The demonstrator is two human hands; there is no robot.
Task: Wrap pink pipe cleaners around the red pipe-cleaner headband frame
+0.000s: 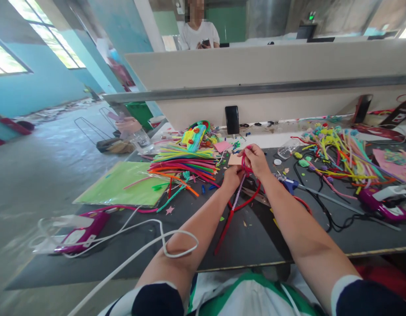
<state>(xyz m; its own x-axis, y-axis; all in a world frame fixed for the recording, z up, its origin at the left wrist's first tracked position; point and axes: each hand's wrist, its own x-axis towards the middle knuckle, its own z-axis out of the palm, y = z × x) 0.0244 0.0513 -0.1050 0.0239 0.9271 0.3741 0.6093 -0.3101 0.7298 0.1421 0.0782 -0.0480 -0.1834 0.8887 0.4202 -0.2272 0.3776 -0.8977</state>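
Both my hands meet over the middle of the dark table, working on red and pink pipe cleaners. My left hand has its fingers closed on the bundle from below. Just above it, my right hand pinches a magenta loop of the same fuzzy stems. A pale lilac stem and long red ends hang down from the fingers towards me. Behind the hands lies a small beige card. Under the stems, a pair of scissors is partly hidden.
Left of my hands is a pile of colourful pipe cleaners beside a green plastic-wrapped sheet. A phone leans on the divider. Glue gun, cables and a tangled pipe-cleaner heap lie right. A person stands beyond.
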